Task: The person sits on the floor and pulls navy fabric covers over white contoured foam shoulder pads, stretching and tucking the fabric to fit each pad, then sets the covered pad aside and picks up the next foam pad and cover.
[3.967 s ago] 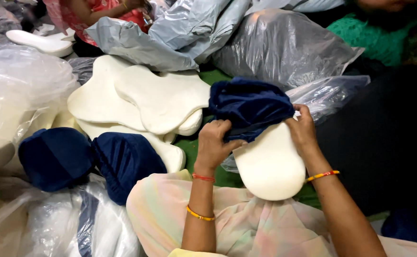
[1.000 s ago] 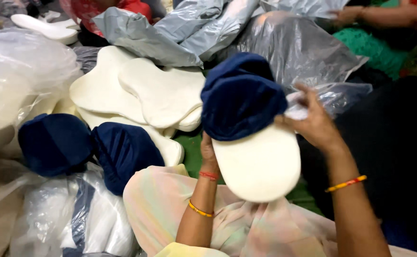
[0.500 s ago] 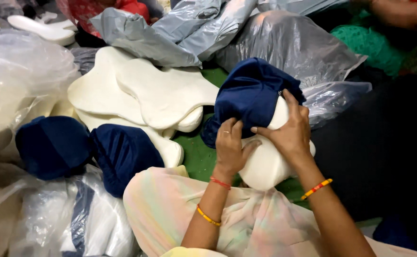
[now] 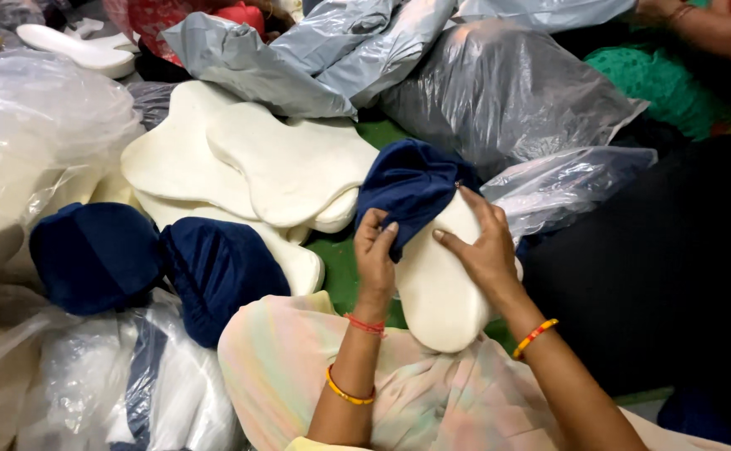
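Observation:
A cream foam pad (image 4: 440,288) rests on my lap, its far end inside a navy blue fabric cover (image 4: 411,188). My left hand (image 4: 375,255) pinches the cover's edge at the pad's left side. My right hand (image 4: 482,246) lies flat on the pad with fingers spread, touching the cover's rim. A stack of bare cream foam pads (image 4: 248,171) lies to the left on the green surface. Two pads with navy covers on them (image 4: 94,255) (image 4: 215,271) sit at the near left.
Grey plastic bags (image 4: 499,100) are heaped at the back. Clear plastic bags (image 4: 35,125) hold more foam on the left. Another person's arm (image 4: 708,25) shows at the top right, beside green cloth (image 4: 657,79). One more foam pad (image 4: 73,50) lies far left.
The pad was lifted upright a second ago, then lowered onto my lap. Both hands have shifted along the cover's edge, and my right hand now presses flat on the foam.

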